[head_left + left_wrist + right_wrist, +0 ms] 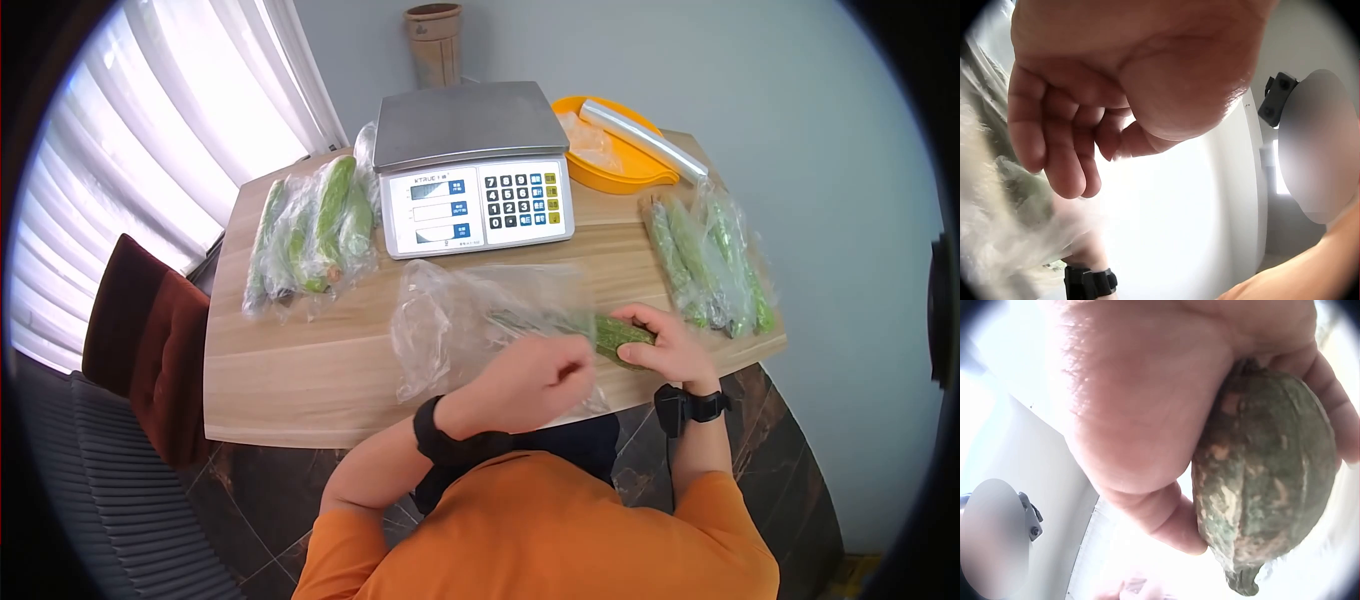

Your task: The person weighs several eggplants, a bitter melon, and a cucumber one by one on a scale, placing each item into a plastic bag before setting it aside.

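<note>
Wood-grain surface (290,385): on it, your ribbed green gourd (612,337) lies partly behind a clear plastic bag (432,325). Likely firm, moderately heavy, skin prone to bruising; best held around the thick end, where your right hand (678,350) grips it. Your left hand (530,382) has curled fingers; whether they pinch film cannot be told.

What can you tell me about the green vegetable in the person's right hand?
The green vegetable is long, with lengthwise ridges and dull, mottled skin marked by tan patches; a short, bent stub sticks out at the end seen close up. It lies roughly sideways near the front of the table. The right hand grips that end between thumb and fingers, while the rest reaches into a clear plastic bag, which blurs its far end.
</note>
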